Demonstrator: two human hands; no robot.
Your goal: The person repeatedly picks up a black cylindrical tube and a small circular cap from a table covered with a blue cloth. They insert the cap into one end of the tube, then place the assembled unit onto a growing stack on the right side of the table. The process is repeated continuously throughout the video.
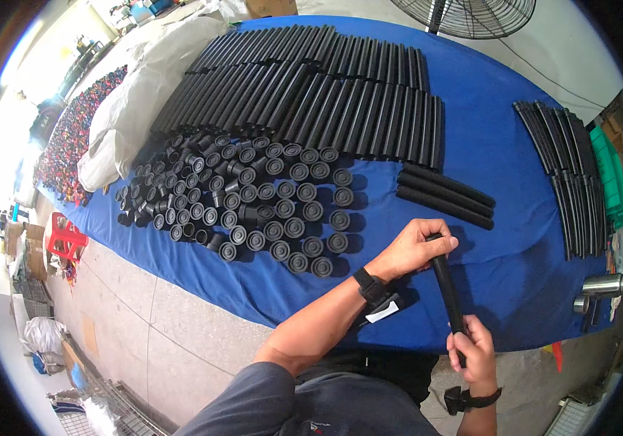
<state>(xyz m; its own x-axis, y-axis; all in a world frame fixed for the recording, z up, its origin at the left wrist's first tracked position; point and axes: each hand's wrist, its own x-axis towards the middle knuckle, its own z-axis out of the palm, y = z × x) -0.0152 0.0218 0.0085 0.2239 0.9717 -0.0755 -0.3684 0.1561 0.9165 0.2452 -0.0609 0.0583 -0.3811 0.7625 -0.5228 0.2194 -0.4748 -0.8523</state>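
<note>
Evidently, the black tube (pixel 448 291) is held between both hands, slanting above the near edge of the blue cloth (pixel 482 102). The left hand (pixel 414 248) closes around its upper end, thumb laid near the tip; the right hand (pixel 477 352) has fingers and thumb wrapped about the lower end, leaving the middle bare. Judging by its slim, straight form, the tube is probably light and fairly stiff, unlikely to break under a firm hold; its dark surface looks mostly matt, so it may not slip much, though whether it is rubber, foam or plastic cannot be told. A grip near each end, as now, should steady it best, while a single hand would do better around the middle. Just beyond the left hand lie three loose tubes (pixel 446 195), side by side. Left of them, round black caps (pixel 273 231) spread across the cloth, with long rows of tubes (pixel 311 109) behind. Farther right are more stacked tubes (pixel 580 211), next to a green bin (pixel 611 174), and a metal cylinder (pixel 605 285).
</note>
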